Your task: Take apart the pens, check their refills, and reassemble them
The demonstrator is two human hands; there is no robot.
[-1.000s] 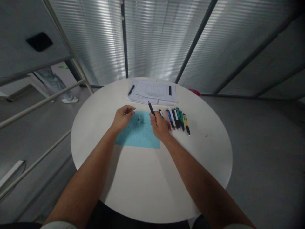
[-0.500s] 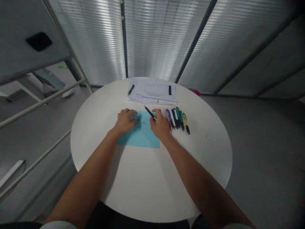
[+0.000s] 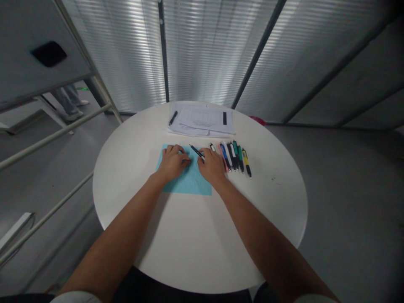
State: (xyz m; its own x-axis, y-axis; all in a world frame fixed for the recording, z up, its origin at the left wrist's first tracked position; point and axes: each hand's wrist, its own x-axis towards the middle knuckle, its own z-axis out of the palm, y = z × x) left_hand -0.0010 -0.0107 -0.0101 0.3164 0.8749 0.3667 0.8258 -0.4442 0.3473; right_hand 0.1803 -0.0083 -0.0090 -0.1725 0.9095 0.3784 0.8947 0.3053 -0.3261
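Note:
My left hand rests palm down on a pale blue sheet of paper, its fingers curled and together. Whatever lies under the palm is hidden. My right hand sits at the sheet's right edge and pinches a dark blue pen, which slants up and to the left. The two hands are close together, with the pen's tip pointing past my left fingers. Just right of my right hand lies a row of several coloured pens, side by side.
Printed papers lie at the far side of the round white table, with a black pen and a black strip on them. A red object shows behind the rim. A person's legs stand far left.
My left hand has moved right and down onto the sheet, closer to my right hand. The pen has tilted lower. The person in the background has moved further away.

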